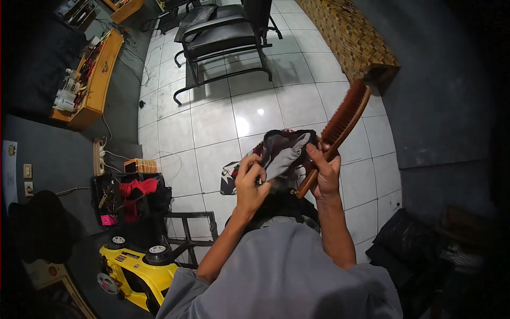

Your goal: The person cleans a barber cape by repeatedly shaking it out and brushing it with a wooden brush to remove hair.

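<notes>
Both hands are working close over the person's lap: the left hand (249, 183) is pinching a grey and black cloth (284, 151) with closed fingers, while the right hand (324, 173) is gripping a wooden brush (340, 125) against it. Keeping the cloth taut and stroking away from the body probably works best. Farther off, a black chair (223, 37) is standing on the tiled floor (212, 122).

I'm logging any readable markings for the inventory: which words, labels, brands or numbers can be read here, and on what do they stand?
No text can be read.
Yellow machine: small labels on its body, too blurred to read.
Pink tag in the black tool bag: too small to read.
Cloth held by the left hand: printed patches, no legible letters.
Wooden brush in the right hand: no marking visible.
</notes>
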`<state>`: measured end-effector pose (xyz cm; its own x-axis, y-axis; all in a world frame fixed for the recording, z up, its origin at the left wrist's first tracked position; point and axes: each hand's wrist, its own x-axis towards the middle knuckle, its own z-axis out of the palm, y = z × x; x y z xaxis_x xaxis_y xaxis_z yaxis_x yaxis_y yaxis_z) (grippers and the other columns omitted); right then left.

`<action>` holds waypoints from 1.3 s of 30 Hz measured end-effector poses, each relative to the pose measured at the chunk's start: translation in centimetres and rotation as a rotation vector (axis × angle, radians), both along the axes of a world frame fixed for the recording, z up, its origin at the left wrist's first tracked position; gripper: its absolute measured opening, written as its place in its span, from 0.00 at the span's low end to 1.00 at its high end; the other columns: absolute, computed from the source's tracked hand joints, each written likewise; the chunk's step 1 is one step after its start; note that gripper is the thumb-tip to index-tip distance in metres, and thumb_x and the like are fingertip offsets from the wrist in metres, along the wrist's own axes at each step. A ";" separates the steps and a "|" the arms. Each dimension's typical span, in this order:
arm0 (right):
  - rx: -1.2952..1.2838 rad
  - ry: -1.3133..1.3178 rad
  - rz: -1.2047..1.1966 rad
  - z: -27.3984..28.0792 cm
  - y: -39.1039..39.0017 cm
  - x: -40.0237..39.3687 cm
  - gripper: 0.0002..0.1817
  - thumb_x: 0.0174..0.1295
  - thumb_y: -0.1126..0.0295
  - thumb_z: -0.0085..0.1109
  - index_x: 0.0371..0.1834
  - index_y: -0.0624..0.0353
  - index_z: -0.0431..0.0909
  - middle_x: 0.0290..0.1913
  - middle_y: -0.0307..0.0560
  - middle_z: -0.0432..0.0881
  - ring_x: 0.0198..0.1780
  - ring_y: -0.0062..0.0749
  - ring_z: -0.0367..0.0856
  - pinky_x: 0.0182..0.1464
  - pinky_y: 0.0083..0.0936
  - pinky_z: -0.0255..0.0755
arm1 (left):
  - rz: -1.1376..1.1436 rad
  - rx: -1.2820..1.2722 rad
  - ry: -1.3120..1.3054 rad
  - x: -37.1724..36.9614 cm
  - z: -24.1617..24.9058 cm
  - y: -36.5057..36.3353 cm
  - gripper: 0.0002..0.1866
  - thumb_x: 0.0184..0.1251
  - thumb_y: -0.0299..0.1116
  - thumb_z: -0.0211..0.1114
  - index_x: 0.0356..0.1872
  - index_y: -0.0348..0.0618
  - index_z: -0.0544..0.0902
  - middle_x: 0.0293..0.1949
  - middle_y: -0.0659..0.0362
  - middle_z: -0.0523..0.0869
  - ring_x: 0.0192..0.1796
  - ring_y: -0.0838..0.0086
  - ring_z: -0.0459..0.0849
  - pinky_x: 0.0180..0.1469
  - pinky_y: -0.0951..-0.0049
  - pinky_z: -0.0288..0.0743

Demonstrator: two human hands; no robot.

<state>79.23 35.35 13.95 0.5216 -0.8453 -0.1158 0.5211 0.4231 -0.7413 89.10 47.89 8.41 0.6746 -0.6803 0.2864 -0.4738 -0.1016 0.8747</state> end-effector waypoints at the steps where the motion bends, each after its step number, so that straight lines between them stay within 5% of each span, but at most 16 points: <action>1: 0.001 0.001 -0.002 -0.3 -0.4 -0.3 0.11 0.55 0.80 0.60 0.38 0.59 0.70 0.31 0.34 0.72 0.32 0.15 0.73 0.38 0.14 0.72 | -0.002 0.001 0.001 0.4 -0.4 0.3 0.11 0.35 0.17 0.64 0.19 0.36 0.69 0.31 0.55 0.76 0.31 0.68 0.75 0.33 0.73 0.68; 7: 0.096 -0.069 0.009 2.2 -1.1 -1.2 0.11 0.55 0.78 0.59 0.37 0.56 0.66 0.32 0.35 0.75 0.34 0.18 0.77 0.38 0.17 0.75 | -0.433 0.168 0.115 1.2 -0.7 1.6 0.10 0.46 0.23 0.67 0.23 0.36 0.72 0.35 0.53 0.78 0.38 0.68 0.78 0.40 0.74 0.70; 11: 0.050 -0.114 -0.013 2.6 -0.5 -0.8 0.11 0.55 0.79 0.59 0.38 0.58 0.68 0.34 0.37 0.76 0.35 0.19 0.78 0.39 0.19 0.76 | -0.457 0.220 0.196 0.1 0.4 0.5 0.13 0.50 0.23 0.62 0.39 0.39 0.75 0.39 0.54 0.77 0.43 0.59 0.77 0.42 0.67 0.70; 16: -0.048 0.011 -0.027 2.0 -1.1 -1.0 0.11 0.54 0.81 0.58 0.36 0.57 0.66 0.35 0.38 0.74 0.36 0.19 0.76 0.41 0.17 0.74 | -0.676 0.389 0.133 2.3 -1.7 0.2 0.20 0.50 0.20 0.61 0.47 0.39 0.74 0.35 0.51 0.81 0.38 0.62 0.80 0.43 0.73 0.71; 21: -0.147 0.169 -0.066 0.4 -2.6 -2.2 0.12 0.53 0.80 0.59 0.37 0.61 0.67 0.36 0.39 0.73 0.38 0.16 0.72 0.44 0.15 0.69 | -0.402 0.372 0.240 3.8 -3.4 2.3 0.12 0.53 0.21 0.59 0.40 0.36 0.79 0.33 0.49 0.82 0.34 0.62 0.82 0.39 0.71 0.74; 24: -0.181 0.381 -0.054 -1.5 -2.7 -2.2 0.07 0.52 0.81 0.58 0.33 0.64 0.70 0.29 0.38 0.74 0.29 0.15 0.72 0.32 0.15 0.69 | -0.131 0.299 -0.082 4.2 -2.6 2.0 0.14 0.53 0.25 0.60 0.42 0.31 0.78 0.33 0.48 0.83 0.34 0.65 0.83 0.38 0.73 0.74; 27: -0.184 0.548 0.027 -2.3 -2.1 -2.3 0.05 0.51 0.79 0.60 0.28 0.65 0.72 0.24 0.37 0.74 0.22 0.17 0.72 0.24 0.16 0.67 | 0.046 0.199 0.071 3.5 -0.4 0.4 0.15 0.52 0.28 0.59 0.40 0.30 0.78 0.35 0.46 0.81 0.36 0.55 0.81 0.42 0.67 0.73; 29: -0.038 0.494 0.072 -1.9 -1.2 -1.6 0.09 0.48 0.78 0.63 0.31 0.64 0.71 0.28 0.37 0.74 0.25 0.19 0.74 0.27 0.16 0.71 | -0.123 0.166 0.044 2.5 0.0 -0.1 0.23 0.49 0.31 0.65 0.46 0.29 0.74 0.47 0.44 0.77 0.46 0.53 0.78 0.48 0.66 0.71; 33: 0.123 0.397 0.130 -2.8 1.1 0.3 0.18 0.47 0.77 0.67 0.39 0.62 0.68 0.34 0.39 0.70 0.34 0.21 0.76 0.30 0.16 0.75 | -0.257 0.185 0.033 -0.7 -1.2 -0.9 0.29 0.46 0.30 0.68 0.51 0.30 0.70 0.53 0.43 0.73 0.53 0.52 0.74 0.54 0.65 0.69; 34: 0.073 0.372 0.139 -3.5 1.7 0.6 0.18 0.47 0.77 0.67 0.39 0.62 0.68 0.34 0.37 0.70 0.34 0.21 0.76 0.32 0.17 0.76 | -0.236 0.204 0.222 -0.8 -1.5 -0.9 0.27 0.45 0.25 0.65 0.51 0.31 0.72 0.52 0.43 0.73 0.53 0.52 0.74 0.54 0.65 0.69; 38: 0.060 0.357 0.257 -3.1 2.2 0.5 0.16 0.48 0.72 0.68 0.37 0.63 0.72 0.31 0.36 0.72 0.32 0.21 0.76 0.30 0.17 0.72 | -0.069 0.124 0.153 0.9 -0.8 -0.1 0.22 0.41 0.18 0.56 0.44 0.31 0.76 0.46 0.43 0.77 0.52 0.51 0.74 0.53 0.65 0.69; 39: -0.077 0.554 0.320 -4.4 1.4 -0.2 0.16 0.46 0.70 0.69 0.35 0.63 0.74 0.30 0.38 0.74 0.32 0.22 0.77 0.31 0.20 0.72 | -0.065 0.125 0.155 1.1 -0.1 0.2 0.22 0.41 0.18 0.56 0.44 0.31 0.76 0.46 0.43 0.77 0.52 0.51 0.74 0.53 0.65 0.69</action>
